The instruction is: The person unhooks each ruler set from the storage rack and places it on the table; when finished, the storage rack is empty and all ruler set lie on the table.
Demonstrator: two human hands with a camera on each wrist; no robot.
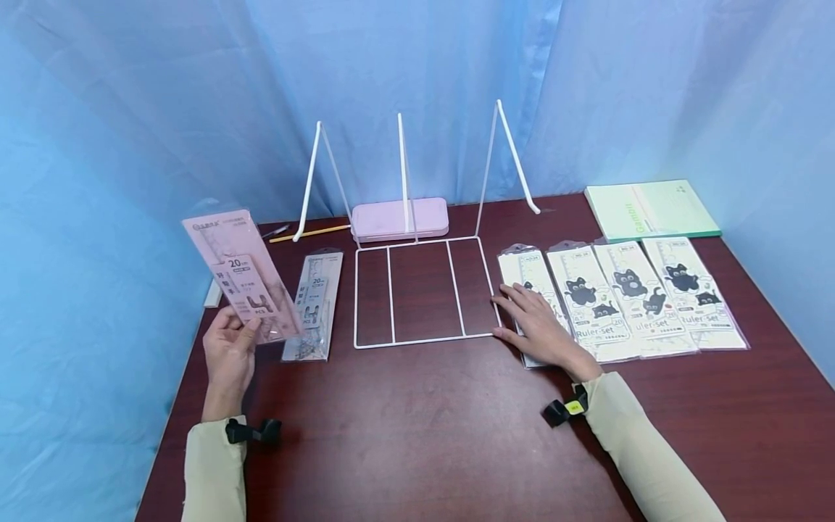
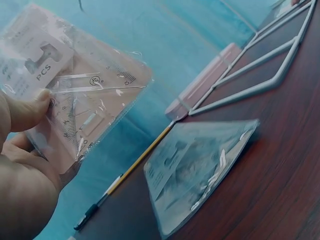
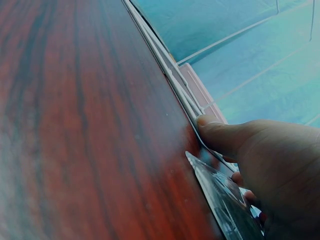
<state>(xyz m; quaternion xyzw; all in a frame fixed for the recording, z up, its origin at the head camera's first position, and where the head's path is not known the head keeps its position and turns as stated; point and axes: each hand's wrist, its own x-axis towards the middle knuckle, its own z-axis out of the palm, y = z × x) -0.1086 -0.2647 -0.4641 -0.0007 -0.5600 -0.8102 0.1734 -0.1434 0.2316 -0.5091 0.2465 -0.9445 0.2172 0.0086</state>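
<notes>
My left hand [image 1: 230, 353] pinches the lower edge of a pink ruler-set pack [image 1: 238, 272], thumb in front, raised above the table. A grey-white ruler-set pack [image 1: 313, 304] lies beside it on the table. My right hand [image 1: 538, 326] reaches over the leftmost of several white cat-print ruler-set packs [image 1: 522, 268]. Its fingers are extended to the right side of a white wire rack [image 1: 427, 341]; in the right wrist view the thumb [image 3: 220, 134] touches the rack's rail. Upright wire arms [image 1: 402, 167] rise from the rack's back, and squares lie inside the packs.
Behind the rack sits a lilac pencil case [image 1: 399, 217]. A yellow pencil [image 1: 313, 233] and a pen [image 2: 87, 217] lie at the back left. A green notebook [image 1: 652, 210] lies back right, behind the cat-print packs. Blue curtains [image 1: 417, 65] hang around the brown table [image 1: 417, 428].
</notes>
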